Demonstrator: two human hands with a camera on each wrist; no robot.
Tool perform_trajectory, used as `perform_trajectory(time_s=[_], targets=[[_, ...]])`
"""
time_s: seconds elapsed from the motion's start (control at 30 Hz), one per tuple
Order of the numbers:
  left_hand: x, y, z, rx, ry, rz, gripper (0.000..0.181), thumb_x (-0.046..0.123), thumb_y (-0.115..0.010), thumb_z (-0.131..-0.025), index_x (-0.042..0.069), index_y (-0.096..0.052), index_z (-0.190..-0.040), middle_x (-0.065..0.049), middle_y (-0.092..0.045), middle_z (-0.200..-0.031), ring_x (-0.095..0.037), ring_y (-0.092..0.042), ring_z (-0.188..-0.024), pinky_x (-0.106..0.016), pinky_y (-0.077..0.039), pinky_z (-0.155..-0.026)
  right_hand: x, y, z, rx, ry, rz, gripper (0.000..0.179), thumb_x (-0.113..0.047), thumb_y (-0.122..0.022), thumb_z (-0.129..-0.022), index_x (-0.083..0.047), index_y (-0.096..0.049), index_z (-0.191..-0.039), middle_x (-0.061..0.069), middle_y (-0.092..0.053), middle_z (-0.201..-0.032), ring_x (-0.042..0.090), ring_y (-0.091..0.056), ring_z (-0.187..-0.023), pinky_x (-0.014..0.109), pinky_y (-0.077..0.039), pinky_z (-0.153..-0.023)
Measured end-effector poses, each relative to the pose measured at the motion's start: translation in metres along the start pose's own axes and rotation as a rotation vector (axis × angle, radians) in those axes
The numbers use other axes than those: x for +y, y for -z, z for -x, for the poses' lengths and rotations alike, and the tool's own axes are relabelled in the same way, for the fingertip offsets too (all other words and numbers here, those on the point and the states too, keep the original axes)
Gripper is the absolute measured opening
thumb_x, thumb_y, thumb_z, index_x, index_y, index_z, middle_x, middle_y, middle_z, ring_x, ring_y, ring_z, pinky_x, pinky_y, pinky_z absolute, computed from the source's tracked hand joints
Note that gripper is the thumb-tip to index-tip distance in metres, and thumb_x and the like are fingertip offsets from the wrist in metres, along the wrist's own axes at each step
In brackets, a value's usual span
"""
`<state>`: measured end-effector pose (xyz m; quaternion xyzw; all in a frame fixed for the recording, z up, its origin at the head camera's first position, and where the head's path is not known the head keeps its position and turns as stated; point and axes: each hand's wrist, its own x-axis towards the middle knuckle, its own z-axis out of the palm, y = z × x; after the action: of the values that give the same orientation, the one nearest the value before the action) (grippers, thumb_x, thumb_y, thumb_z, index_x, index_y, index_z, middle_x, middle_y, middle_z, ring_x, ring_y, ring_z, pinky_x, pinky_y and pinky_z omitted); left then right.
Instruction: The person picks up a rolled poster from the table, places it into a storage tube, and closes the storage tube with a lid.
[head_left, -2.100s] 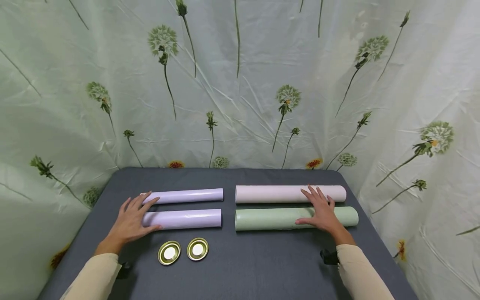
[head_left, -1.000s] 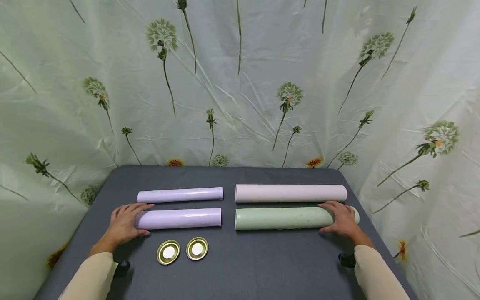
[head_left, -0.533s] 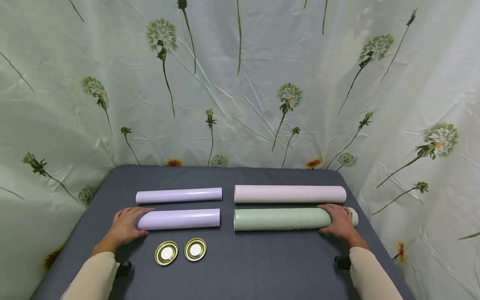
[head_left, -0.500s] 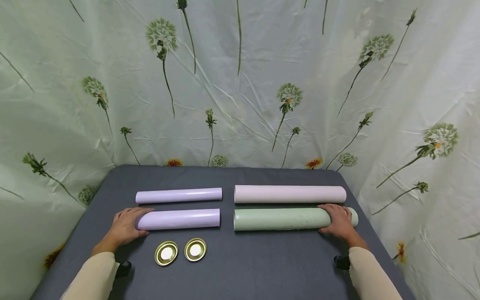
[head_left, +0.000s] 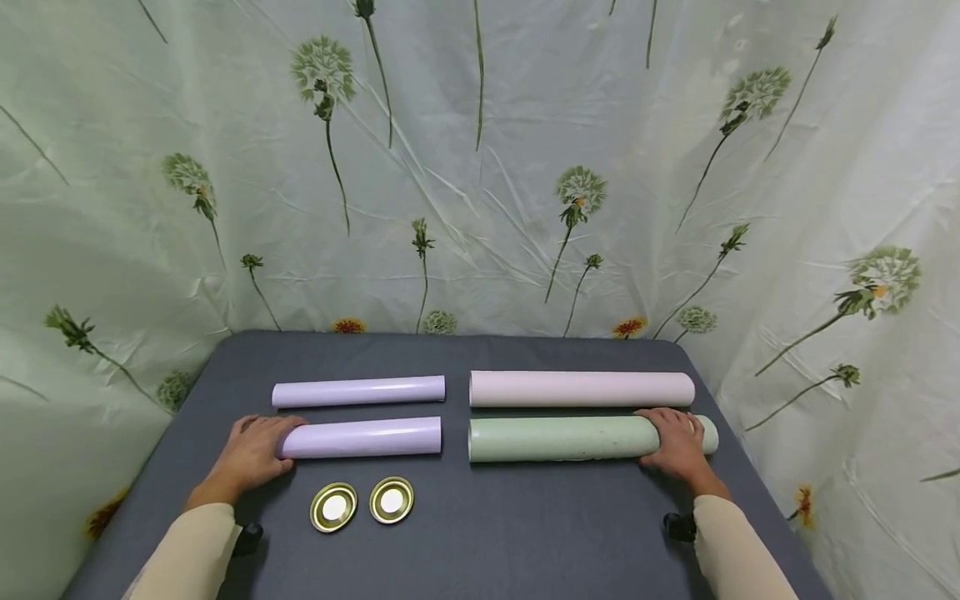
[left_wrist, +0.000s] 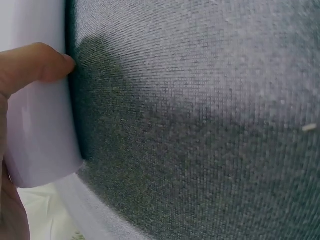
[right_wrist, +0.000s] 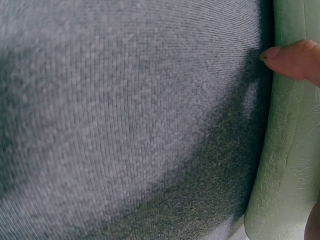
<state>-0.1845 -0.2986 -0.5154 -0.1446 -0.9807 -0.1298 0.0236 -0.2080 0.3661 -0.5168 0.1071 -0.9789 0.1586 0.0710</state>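
My left hand [head_left: 251,454] grips the left end of the nearer lavender roll [head_left: 367,437], which lies on the dark table. In the left wrist view the thumb [left_wrist: 42,62] bends over the front of that glossy roll. Toward the right end of the green roll [head_left: 558,439], my right hand [head_left: 677,446] curls round it from above. The right wrist view has the thumb [right_wrist: 292,59] on the green roll's front side; most of the other fingers are out of sight there. Behind these lie a thinner lavender roll [head_left: 360,392] and a pale pink roll [head_left: 581,388], both untouched.
Two gold jar lids [head_left: 333,507] with white centres lie in front of the lavender rolls, right of the left forearm. The grey tabletop [head_left: 480,533] ends at the back against a hanging curtain [head_left: 480,208] printed with dandelions.
Both hands were spread above the rolls. They have moved outward and down: the left now grips the near lavender roll, the right the green roll. The rolls stay in about the same places.
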Motion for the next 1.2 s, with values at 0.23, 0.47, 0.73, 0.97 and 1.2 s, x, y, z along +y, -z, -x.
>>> perform_trajectory(time_s=[0.23,0.47,0.73,0.97,1.2], targets=[[0.0037,-0.0014,-0.0041,-0.003,-0.022,-0.006,0.056,0.009,-0.083,-0.064,0.005,-0.060,-0.115,-0.021,-0.065,-0.108,-0.042,-0.059,-0.103,-0.063,-0.036,-0.090,0.0006,0.0022,0.0008,-0.018,0.002,0.012,0.074,-0.010,-0.090,-0.055,-0.005,-0.058,-0.123,0.024,-0.053,-0.120,0.047,-0.039,-0.116,0.067,-0.015,-0.096],[0.0044,-0.0080,-0.0077,0.002,-0.012,0.009,0.056,0.008,-0.082,-0.065,0.006,-0.058,-0.116,-0.020,-0.064,-0.109,-0.043,-0.057,-0.101,-0.063,-0.037,-0.087,0.0019,0.0049,0.0038,-0.024,-0.025,0.013,0.074,-0.010,-0.089,-0.055,-0.005,-0.058,-0.122,0.023,-0.053,-0.121,0.048,-0.040,-0.117,0.068,-0.015,-0.096],[0.0018,-0.0033,-0.0058,0.005,0.002,0.012,0.058,0.007,-0.082,-0.064,0.004,-0.061,-0.117,-0.021,-0.063,-0.112,-0.044,-0.055,-0.102,-0.064,-0.035,-0.085,0.0012,0.0006,-0.0005,-0.010,-0.002,-0.002,0.074,-0.011,-0.090,-0.054,-0.005,-0.059,-0.121,0.023,-0.054,-0.119,0.047,-0.041,-0.116,0.068,-0.016,-0.095],[0.0028,-0.0025,-0.0059,-0.008,0.051,0.057,0.053,0.005,-0.082,-0.063,0.005,-0.063,-0.113,-0.021,-0.063,-0.112,-0.042,-0.054,-0.101,-0.065,-0.033,-0.083,-0.0010,-0.0005,-0.0016,0.000,-0.001,-0.007,0.073,-0.010,-0.091,-0.054,-0.004,-0.060,-0.120,0.022,-0.055,-0.117,0.046,-0.041,-0.115,0.067,-0.015,-0.096],[0.0044,-0.0009,-0.0060,-0.026,0.080,0.086,0.051,0.005,-0.081,-0.065,0.004,-0.063,-0.113,-0.022,-0.062,-0.112,-0.042,-0.053,-0.101,-0.065,-0.038,-0.077,-0.0022,0.0014,0.0004,-0.008,-0.020,-0.025,0.072,-0.007,-0.090,-0.053,-0.003,-0.061,-0.119,0.023,-0.055,-0.117,0.047,-0.041,-0.116,0.067,-0.014,-0.098]])
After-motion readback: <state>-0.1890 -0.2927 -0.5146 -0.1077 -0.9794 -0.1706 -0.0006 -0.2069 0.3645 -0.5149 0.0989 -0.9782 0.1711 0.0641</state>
